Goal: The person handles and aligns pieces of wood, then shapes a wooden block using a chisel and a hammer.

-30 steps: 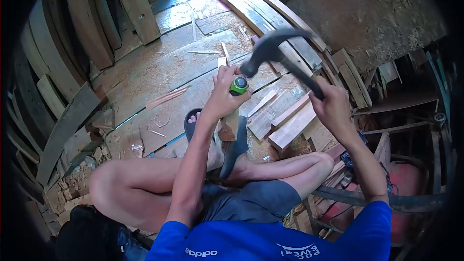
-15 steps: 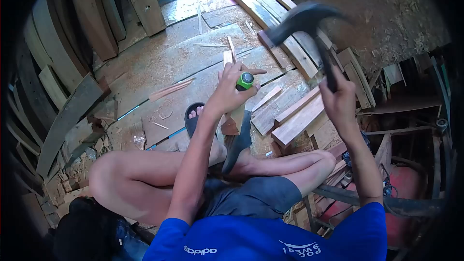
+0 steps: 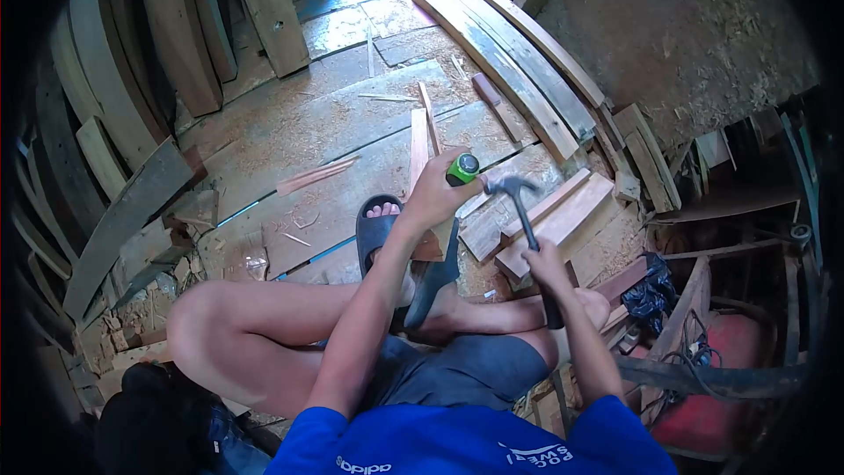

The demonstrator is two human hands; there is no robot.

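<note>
My left hand (image 3: 433,192) is closed around a green-handled chisel (image 3: 462,169); its round metal cap faces up toward me, and the blade is hidden. My right hand (image 3: 549,268) grips the black handle of a claw hammer (image 3: 525,218). The hammer's head is close to the right side of the chisel handle; whether they touch I cannot tell. Under my left wrist, a brown piece of wood (image 3: 430,248) shows between my feet, partly covered by my forearm. Dark sandals (image 3: 374,237) are on my feet.
Short planks (image 3: 563,222) lie right of my feet, and long curved boards (image 3: 501,62) farther off. Thin strips (image 3: 418,145) and shavings are on the plank floor (image 3: 343,114). Curved timbers (image 3: 176,35) lean at left. A black plastic bag (image 3: 648,292) is at right.
The hammer has come down and left from its raised position to beside the chisel, my right hand dropping with it. My left hand and the chisel sit slightly lower and farther right in view.
</note>
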